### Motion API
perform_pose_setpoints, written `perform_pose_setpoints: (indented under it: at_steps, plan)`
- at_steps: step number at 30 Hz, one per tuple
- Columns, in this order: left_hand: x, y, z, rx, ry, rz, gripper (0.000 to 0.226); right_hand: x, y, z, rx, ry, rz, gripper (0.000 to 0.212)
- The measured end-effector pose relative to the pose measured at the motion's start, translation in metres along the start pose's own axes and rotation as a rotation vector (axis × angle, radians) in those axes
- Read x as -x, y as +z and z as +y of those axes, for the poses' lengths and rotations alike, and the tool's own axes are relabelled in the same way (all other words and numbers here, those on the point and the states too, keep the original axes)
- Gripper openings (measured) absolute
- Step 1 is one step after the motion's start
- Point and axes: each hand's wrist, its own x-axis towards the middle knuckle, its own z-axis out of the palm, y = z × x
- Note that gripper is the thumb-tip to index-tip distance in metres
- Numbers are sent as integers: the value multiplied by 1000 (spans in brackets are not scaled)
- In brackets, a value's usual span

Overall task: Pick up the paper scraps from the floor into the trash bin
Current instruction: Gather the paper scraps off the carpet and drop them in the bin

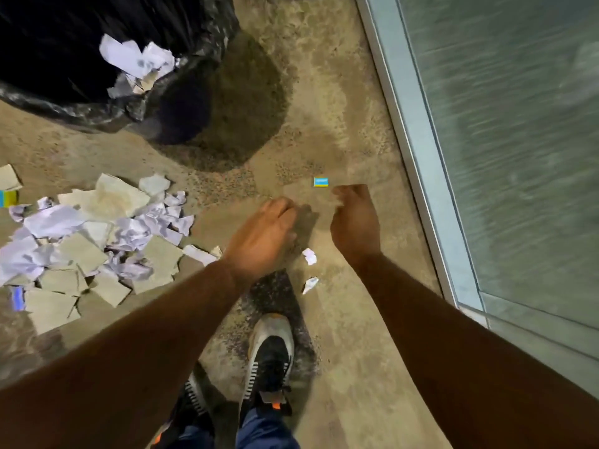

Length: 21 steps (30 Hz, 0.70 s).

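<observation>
Head view: the task is only partly done. A few crumpled scraps (137, 61) already lie in the bin (107, 115), caught on the black liner at its rim. Most of the work is left: a big pile (97, 241) of torn white and brown paper covers the floor (340, 319) at left, below the bin. Two small white bits (309, 256) lie between the arms, and a blue-and-yellow scrap (321, 182) sits just beside the right hand (355, 218). A few more pieces lie at the far left edge. Both hands hang low over the floor. The left hand (265, 236) has loosely curled fingers and seems to hold nothing. The right hand's fingers are curled under; whether they pinch anything I cannot tell.
</observation>
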Motion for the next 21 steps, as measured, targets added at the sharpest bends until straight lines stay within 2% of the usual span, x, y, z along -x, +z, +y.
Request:
perform_pose_setpoints:
  at_steps: [2,5,7,11,17,21]
  plan:
    - [9,28,8,53,-1,-70,42,8,11,33,89,42,-80,50]
    - [14,69,14,71,20,-203,50,14,29,66,162,29,-171,56]
    - [14,95,14,48,8,-267,37,8,40,76,189,-3,-210,56]
    - [12,144,4,47,65,-342,62,-18,64,83,219,-38,-267,60]
    - [3,187,1,-271,147,-485,47,-49,90,83,277,-116,-227,67]
    - [13,206,-15,-300,259,-528,43,-56,101,89,231,-157,-256,73]
